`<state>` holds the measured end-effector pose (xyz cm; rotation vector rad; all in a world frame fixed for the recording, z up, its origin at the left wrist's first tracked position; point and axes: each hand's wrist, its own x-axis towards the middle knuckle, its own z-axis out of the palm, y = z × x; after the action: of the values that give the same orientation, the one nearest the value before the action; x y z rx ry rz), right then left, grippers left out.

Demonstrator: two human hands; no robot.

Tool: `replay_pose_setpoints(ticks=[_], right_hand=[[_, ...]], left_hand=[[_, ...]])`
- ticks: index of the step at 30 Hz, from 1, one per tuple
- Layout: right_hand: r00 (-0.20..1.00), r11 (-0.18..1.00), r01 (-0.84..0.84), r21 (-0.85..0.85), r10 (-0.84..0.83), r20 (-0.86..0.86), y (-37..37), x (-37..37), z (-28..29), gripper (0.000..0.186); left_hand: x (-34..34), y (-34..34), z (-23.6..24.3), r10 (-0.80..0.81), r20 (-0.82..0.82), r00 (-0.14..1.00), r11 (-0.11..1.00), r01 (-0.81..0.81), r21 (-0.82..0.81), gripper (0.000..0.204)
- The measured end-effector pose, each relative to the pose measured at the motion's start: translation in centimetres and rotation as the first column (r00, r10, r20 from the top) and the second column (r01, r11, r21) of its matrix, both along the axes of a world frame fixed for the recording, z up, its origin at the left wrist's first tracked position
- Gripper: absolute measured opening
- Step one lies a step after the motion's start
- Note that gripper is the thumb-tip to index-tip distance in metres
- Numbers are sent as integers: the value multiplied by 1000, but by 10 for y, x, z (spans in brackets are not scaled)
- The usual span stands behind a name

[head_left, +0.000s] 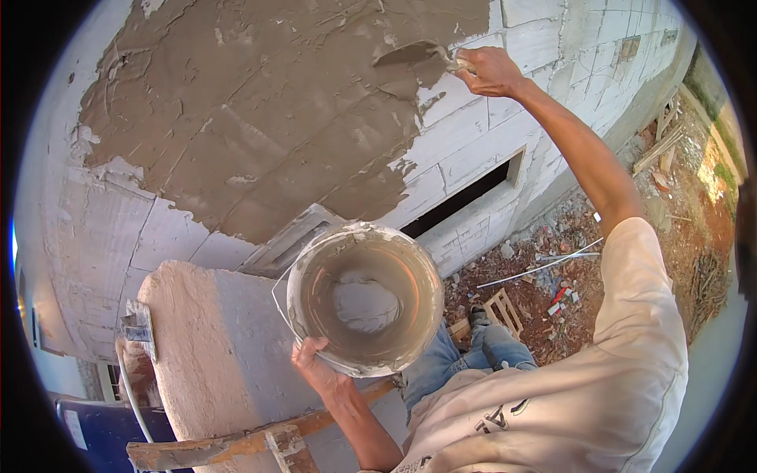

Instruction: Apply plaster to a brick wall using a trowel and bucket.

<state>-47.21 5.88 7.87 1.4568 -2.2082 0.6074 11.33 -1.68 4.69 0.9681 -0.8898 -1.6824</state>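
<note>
My left hand (317, 366) grips the near rim of a round plaster-smeared bucket (311, 276), held out in front of my chest; its inside is coated grey and nearly empty. My right hand (490, 71) is raised high, closed on the handle of a trowel (410, 54) whose blade lies flat against the wet brown-grey plaster (268, 110) covering the upper part of a white block wall (473, 134).
A dark slot opening (465, 197) sits in the wall below the plaster. A plastered ledge (213, 347) and a wooden plank (236, 445) lie under the bucket. Far below, the ground holds rubble, a small wooden frame (505, 311) and scattered sticks.
</note>
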Motion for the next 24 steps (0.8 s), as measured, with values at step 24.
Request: replay_pose_setpoints(ticks=[24], right_hand=[[994, 910, -32, -413, -12, -104, -12, -18, 150, 25]], left_hand=[[29, -12, -34, 95, 164, 982, 994, -86, -64, 33]])
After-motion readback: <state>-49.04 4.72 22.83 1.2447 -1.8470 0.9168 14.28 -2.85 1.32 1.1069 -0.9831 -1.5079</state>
